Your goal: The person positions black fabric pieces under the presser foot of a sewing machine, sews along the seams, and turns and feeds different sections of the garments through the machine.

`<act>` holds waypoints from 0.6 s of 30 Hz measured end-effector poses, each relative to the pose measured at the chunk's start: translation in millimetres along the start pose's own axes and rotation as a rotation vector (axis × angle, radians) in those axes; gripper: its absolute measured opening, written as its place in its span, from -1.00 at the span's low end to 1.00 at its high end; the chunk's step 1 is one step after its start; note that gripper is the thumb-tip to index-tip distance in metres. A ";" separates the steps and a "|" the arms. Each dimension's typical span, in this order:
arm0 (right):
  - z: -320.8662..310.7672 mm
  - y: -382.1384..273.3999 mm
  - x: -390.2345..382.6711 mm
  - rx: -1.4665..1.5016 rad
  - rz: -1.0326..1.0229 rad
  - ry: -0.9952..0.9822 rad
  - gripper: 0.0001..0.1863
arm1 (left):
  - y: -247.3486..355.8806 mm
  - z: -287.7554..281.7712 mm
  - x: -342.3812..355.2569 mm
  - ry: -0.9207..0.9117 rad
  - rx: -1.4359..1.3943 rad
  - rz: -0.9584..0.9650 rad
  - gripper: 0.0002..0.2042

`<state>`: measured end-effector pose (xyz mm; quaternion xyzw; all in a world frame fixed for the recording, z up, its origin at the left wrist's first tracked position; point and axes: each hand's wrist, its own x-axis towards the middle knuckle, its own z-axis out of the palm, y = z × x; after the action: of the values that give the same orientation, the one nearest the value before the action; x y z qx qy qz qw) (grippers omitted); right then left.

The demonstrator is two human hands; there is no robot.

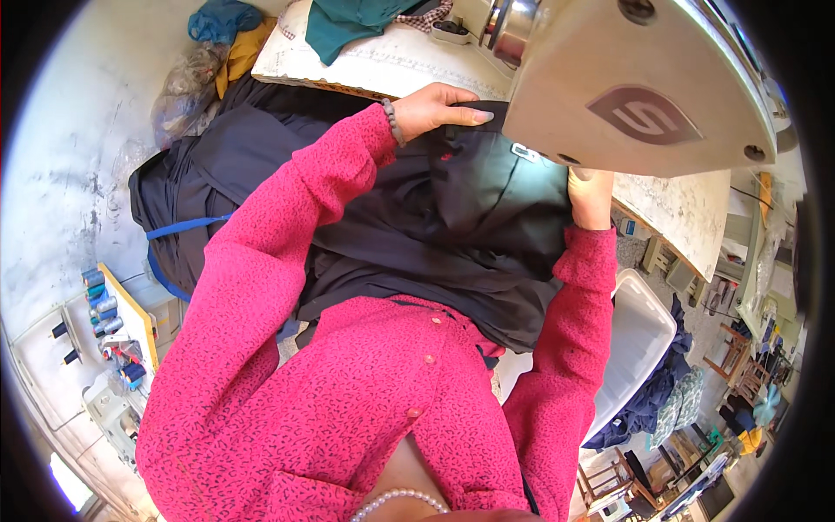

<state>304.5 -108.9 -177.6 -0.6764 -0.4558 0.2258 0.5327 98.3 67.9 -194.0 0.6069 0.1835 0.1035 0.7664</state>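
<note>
A large piece of black cloth (pixel 383 183) is spread over my lap and up onto the sewing table. My left hand (pixel 432 111) pinches its upper edge between thumb and fingers, left of the sewing machine (pixel 644 83). A bright light falls on the cloth beneath the machine head, where a seam line shows beside a small white rectangular piece (pixel 525 152). My right hand (pixel 591 198) is at the cloth's right side, its fingers mostly hidden behind the machine head. Whether they grip the cloth cannot be seen.
A teal cloth (pixel 352 26) lies on the white tabletop (pixel 409 74). Bagged bundles (pixel 187 87) lean by the left wall, above thread spools (pixel 103 304). At my right stands a white plastic bin (pixel 639 339) beside dark blue cloth (pixel 648 396). The machine head overhangs my right hand.
</note>
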 end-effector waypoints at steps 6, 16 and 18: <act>-2.0 -3.6 0.1 -0.063 -0.014 -0.047 -0.72 | -2.0 -4.2 1.7 -0.016 0.039 0.006 -0.67; -24.5 3.9 8.8 0.021 0.149 -0.267 -0.56 | 0.3 -2.1 1.2 -0.018 0.028 -0.006 -0.64; -28.5 -22.8 8.1 -0.031 0.288 -0.453 -0.47 | 3.7 0.1 -2.6 -0.006 0.009 0.034 -0.62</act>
<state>322.3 -116.2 -145.6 -0.6746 -0.4658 0.4379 0.3690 96.2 67.7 -189.9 0.6138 0.1714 0.1140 0.7622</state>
